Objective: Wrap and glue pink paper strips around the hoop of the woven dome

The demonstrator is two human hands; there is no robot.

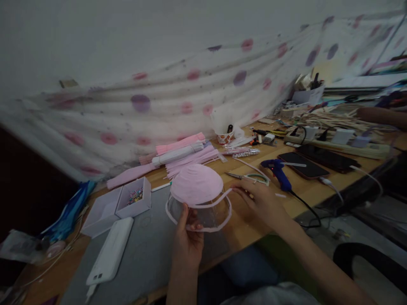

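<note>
A pink dome (197, 184), its surface made of closely laid fuzzy strips, sits over a clear lower part edged by a pink ring (219, 228). My left hand (190, 233) grips this piece from the near side, thumb up against the dome's edge and fingers at the ring. Between the fingertips of my right hand (254, 197) is the free end of a pink pipe cleaner (219, 200), which runs along the dome's lower edge. Just beyond my right hand lie scissors (254, 178) and a blue glue gun (276, 171).
Bundles of pink and white pipe cleaners (181, 154) lie behind the dome. At left are a white box of colourful bits (135, 197) and a white power bank or phone (110, 252) on a grey mat (146, 250). Dark phones (303, 165) and a power strip (365, 146) lie right. Another person's arm (381, 116) reaches in.
</note>
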